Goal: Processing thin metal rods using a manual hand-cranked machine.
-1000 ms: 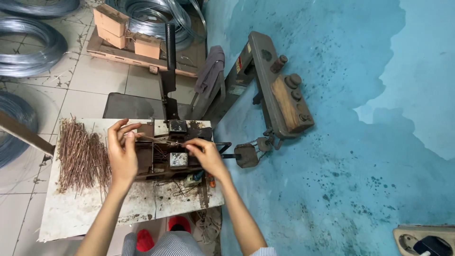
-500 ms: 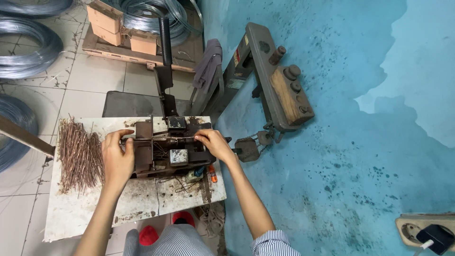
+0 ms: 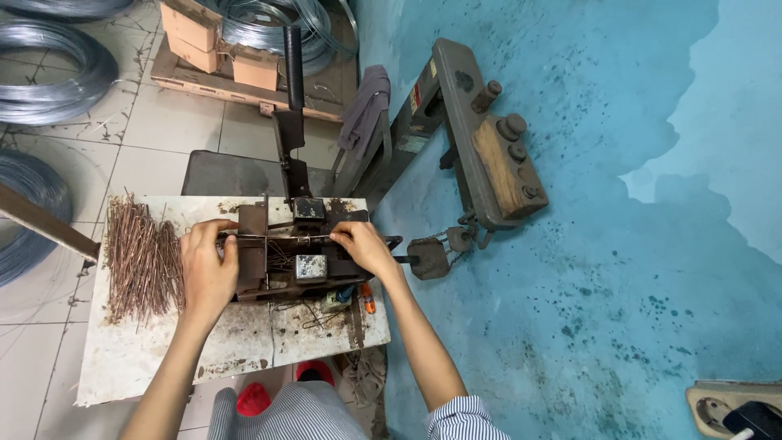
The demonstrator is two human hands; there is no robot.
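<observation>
Rust-brown wire rod (image 3: 281, 237) lies horizontally across the top of the bending jig (image 3: 297, 253), its long axis running left to right between both hands. Left hand (image 3: 208, 265) sits at the jig's left edge, fingers curled and pressed over the rod's left end. Right hand (image 3: 358, 244) sits at the jig's right side, thumb and fingers pinched on the rod's right end. Rod appears level and seated against the jig's upper blocks; exact contact points are too small to confirm. Both hands are equally close to the rod, one at each end. Black upright lever (image 3: 292, 98) rises behind the jig, well apart from either hand, slightly nearer the right. Pile of cut rods (image 3: 142, 257) lies just left of the left hand on the stained white worktop (image 3: 163, 358). Wire coils (image 3: 49, 69) rest on the tiled floor beyond.
</observation>
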